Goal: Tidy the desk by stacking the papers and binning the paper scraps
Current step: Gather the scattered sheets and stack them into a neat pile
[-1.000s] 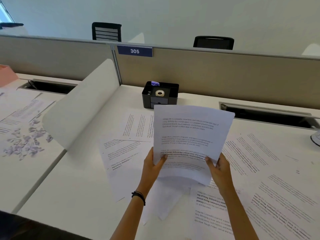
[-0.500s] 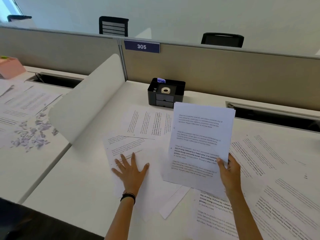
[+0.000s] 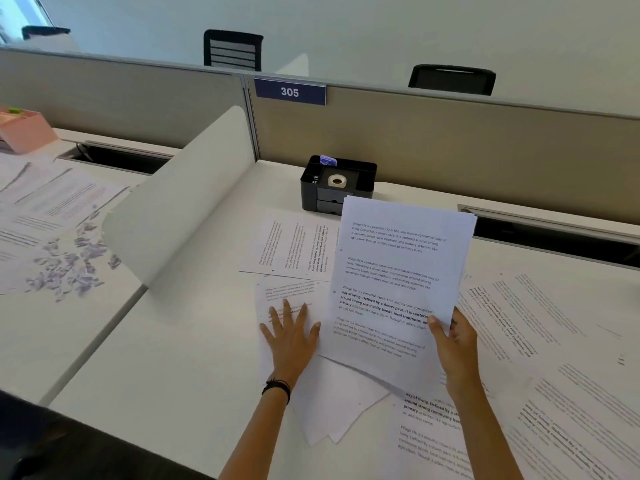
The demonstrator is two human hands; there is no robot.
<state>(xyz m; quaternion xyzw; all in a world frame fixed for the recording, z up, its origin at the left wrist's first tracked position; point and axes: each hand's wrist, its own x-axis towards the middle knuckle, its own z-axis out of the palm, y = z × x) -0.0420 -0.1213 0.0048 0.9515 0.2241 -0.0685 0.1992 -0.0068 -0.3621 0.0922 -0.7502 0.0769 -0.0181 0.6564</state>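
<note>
White papers [image 3: 398, 271] in right grip [image 3: 452, 344], left hand [image 3: 292, 336] flat.

A pale wall [image 3: 381, 26] is filling the far side of the room, daylight coming in from a window [image 3: 17, 15] at the far left. A beige partition [image 3: 450, 140] carrying a blue sign [image 3: 290, 92] reading 305 is running along the far edge of the white worktop [image 3: 166, 358]. Two black chair backs [image 3: 232, 50] are showing above it. A curved white divider [image 3: 180, 202] is standing on the left.
</note>
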